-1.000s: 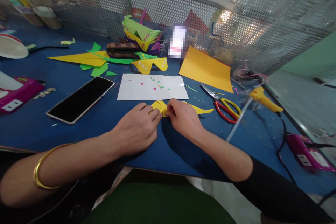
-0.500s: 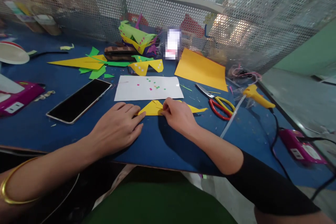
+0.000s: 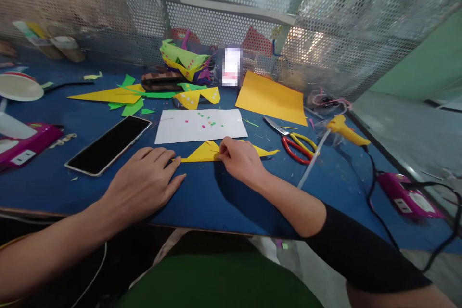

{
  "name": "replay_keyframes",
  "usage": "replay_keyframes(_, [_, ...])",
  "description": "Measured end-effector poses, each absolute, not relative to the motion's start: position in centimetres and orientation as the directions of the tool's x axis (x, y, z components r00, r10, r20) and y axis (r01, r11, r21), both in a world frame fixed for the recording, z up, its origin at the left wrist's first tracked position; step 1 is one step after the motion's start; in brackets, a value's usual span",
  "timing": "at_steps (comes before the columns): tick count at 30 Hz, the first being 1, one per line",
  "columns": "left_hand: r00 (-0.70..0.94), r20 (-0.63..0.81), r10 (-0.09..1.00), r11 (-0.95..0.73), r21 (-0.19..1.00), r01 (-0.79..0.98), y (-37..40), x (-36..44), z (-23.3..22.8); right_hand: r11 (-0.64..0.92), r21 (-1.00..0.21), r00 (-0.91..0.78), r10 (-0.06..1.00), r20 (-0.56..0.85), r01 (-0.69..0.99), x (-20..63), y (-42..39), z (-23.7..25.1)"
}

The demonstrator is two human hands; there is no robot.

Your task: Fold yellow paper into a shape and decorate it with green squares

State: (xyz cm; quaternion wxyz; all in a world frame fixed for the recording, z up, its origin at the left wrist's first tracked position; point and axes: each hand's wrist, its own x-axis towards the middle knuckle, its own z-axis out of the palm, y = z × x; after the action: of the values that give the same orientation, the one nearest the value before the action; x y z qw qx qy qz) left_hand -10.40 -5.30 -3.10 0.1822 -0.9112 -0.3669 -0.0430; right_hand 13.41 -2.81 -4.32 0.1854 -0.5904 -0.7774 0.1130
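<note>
A folded piece of yellow paper (image 3: 200,152) lies along the front of the blue table, its pointed ends to left and right. My right hand (image 3: 240,158) is closed over its middle, thumb and fingers pinching the paper. Palm down, my left hand (image 3: 142,175) rests flat with fingers stretched out, the fingertips touching the paper's left tip. Just beyond is a white sheet (image 3: 169,127) with small pink and green paper bits on it. Scissors (image 3: 293,142) with red and yellow handles lie right of the yellow paper.
A black phone (image 3: 110,144) lies left of my left hand. To the right are a yellow glue gun (image 3: 346,131) and a purple power strip (image 3: 409,195) with cables. A yellow mask (image 3: 197,97), orange paper (image 3: 272,98) and green scraps (image 3: 133,107) lie farther back, before a perforated metal screen (image 3: 231,7).
My left hand has slid left along the yellow paper, uncovering more of its left end. The right hand keeps its pinch. The whole view has shifted slightly.
</note>
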Motion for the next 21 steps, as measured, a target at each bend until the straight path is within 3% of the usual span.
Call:
replay_keyframes(9, [0.652, 0.348, 0.674, -0.617, -0.22, 0.756, -5.5, -9.2, -2.2, 0.271, -0.398, -0.237, 0.962, 0.133, 0.876, 13.6, -2.6, -4.3])
replay_keyframes(12, [0.671, 0.258, 0.695, -0.698, 0.017, 0.716, -3.9, -6.5, -2.2, 0.27, -0.374, -0.239, 0.962, 0.129, 0.887, 13.6, -2.7, -4.3])
replay_keyframes(15, [0.61, 0.077, 0.789, -0.604, 0.285, 0.745, -1.9, -4.3, -2.6, 0.28, -0.372, -0.246, 0.96, 0.137, 0.885, 13.7, -2.6, -4.3])
replay_keyframes(18, [0.604, -0.034, 0.796, -0.557, 0.347, 0.755, -0.5, -3.5, -3.0, 0.29, -0.444, -0.261, 0.957, 0.126, 0.848, 14.5, -2.5, -4.4])
replay_keyframes(21, [0.623, -0.046, 0.781, -0.568, 0.361, 0.739, -0.3, -3.6, -2.8, 0.284, -0.572, -0.264, 0.957, 0.12, 0.769, 16.0, -2.7, -4.4])
